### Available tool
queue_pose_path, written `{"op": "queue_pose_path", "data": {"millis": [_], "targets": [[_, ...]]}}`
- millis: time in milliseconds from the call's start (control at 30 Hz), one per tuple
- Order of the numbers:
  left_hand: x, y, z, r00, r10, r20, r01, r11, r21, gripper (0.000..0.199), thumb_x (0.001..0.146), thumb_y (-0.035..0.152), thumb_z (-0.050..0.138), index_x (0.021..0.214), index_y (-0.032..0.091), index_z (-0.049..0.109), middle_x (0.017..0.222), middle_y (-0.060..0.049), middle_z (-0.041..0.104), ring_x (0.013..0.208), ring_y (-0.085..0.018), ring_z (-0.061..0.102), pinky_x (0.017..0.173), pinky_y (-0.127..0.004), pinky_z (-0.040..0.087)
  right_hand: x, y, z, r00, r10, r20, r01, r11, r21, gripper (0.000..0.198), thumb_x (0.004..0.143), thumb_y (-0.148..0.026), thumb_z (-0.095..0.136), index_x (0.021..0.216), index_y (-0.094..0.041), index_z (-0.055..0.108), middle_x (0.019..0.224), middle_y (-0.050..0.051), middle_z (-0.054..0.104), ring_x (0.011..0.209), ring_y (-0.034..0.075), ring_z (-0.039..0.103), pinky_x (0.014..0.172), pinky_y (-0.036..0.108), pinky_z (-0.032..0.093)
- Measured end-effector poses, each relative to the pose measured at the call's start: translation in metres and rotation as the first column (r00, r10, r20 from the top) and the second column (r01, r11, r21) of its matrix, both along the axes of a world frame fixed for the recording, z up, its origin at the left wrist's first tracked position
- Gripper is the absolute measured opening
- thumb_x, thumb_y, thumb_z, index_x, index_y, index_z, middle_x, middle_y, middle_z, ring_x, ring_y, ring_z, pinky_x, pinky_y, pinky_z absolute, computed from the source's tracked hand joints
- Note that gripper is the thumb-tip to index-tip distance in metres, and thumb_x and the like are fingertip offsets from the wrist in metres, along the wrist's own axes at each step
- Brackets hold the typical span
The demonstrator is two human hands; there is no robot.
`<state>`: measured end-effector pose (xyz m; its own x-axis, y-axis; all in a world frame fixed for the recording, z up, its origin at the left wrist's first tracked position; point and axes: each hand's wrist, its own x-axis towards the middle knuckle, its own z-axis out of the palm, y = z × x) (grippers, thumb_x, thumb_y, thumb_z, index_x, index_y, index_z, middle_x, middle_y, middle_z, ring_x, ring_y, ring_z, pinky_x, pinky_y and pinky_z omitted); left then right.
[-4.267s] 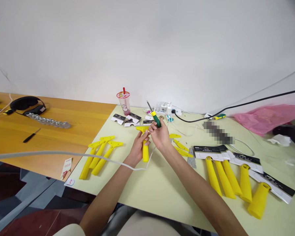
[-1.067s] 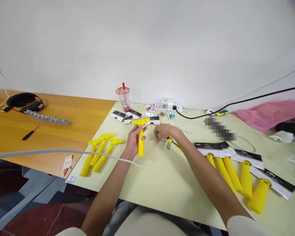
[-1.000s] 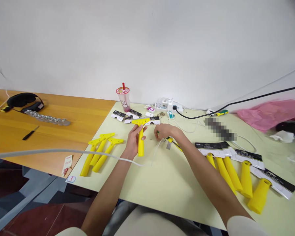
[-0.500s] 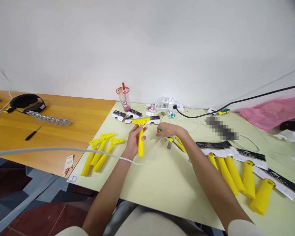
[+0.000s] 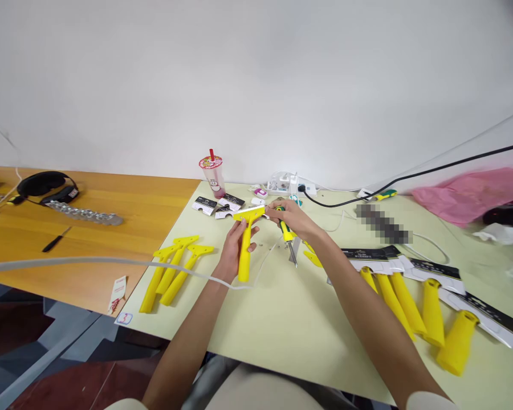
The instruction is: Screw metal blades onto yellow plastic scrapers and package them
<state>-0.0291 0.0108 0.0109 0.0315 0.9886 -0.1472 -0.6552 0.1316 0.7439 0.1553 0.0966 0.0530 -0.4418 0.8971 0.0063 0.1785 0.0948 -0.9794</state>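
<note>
My left hand (image 5: pixel 232 248) is wrapped around a yellow scraper (image 5: pixel 245 256), held upright with its wide head on top. A pale strip runs along the top edge of that head. My right hand (image 5: pixel 291 217) has a screwdriver (image 5: pixel 286 232) with a green and yellow handle tucked in its grip, the metal tip pointing down. Its thumb and fingertips meet at the right end of the scraper head; whether they pinch a small part there I cannot tell. Below the screwdriver, a flat metal blade (image 5: pixel 294 250) and another yellow piece (image 5: pixel 312 259) rest on the table.
Several yellow scrapers (image 5: pixel 180 270) lie at the left. Yellow handles (image 5: pixel 432 313) with black-and-white cards (image 5: pixel 483 316) are at the right. A drink cup (image 5: pixel 214 179) and power strip (image 5: pixel 277 185) stand near the wall. A white cable (image 5: pixel 111 261) crosses in front.
My right hand has moved left to the scraper head, and the screwdriver in it now shows clearly, pointing down. The scraper in my left hand has tilted a little.
</note>
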Motion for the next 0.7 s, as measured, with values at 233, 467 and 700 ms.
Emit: {"op": "queue_pose_path", "data": {"millis": [233, 467, 700], "targets": [[-0.002, 0.006, -0.007, 0.981, -0.033, 0.193, 0.054, 0.994, -0.100, 0.043, 0.095, 0.033, 0.081, 0.136, 0.023, 0.074, 0.150, -0.011, 0.069, 0.136, -0.025, 0.070, 0.062, -0.011, 0.061, -0.019, -0.002, -0.014, 0.996, -0.087, 0.001, 0.087, 0.996, 0.015, 0.038, 0.080, -0.056, 0.068, 0.068, -0.022, 0.057, 0.062, -0.002, 0.051, 0.060, 0.014, 0.044, 0.060, 0.030, 0.040], [0.000, 0.008, -0.010, 0.973, -0.017, 0.232, 0.049, 0.990, -0.132, 0.033, 0.099, 0.026, 0.076, 0.131, 0.017, 0.076, 0.152, -0.011, 0.070, 0.141, -0.024, 0.067, 0.090, -0.014, 0.065, -0.021, -0.002, -0.014, 0.976, -0.183, 0.120, 0.164, 0.974, 0.156, 0.023, 0.074, -0.043, 0.073, 0.079, -0.020, 0.070, 0.079, 0.003, 0.069, 0.079, 0.021, 0.059, 0.074, 0.033, 0.048], [-0.001, 0.009, -0.015, 0.976, -0.009, 0.217, 0.038, 0.991, -0.132, 0.034, 0.099, 0.026, 0.077, 0.133, 0.020, 0.076, 0.155, -0.009, 0.067, 0.143, -0.024, 0.066, 0.087, -0.016, 0.066, -0.019, 0.001, -0.012, 0.975, -0.182, 0.128, 0.142, 0.952, 0.271, 0.019, 0.073, -0.038, 0.069, 0.080, -0.022, 0.066, 0.087, 0.003, 0.070, 0.089, 0.023, 0.063, 0.088, 0.034, 0.047]]}}
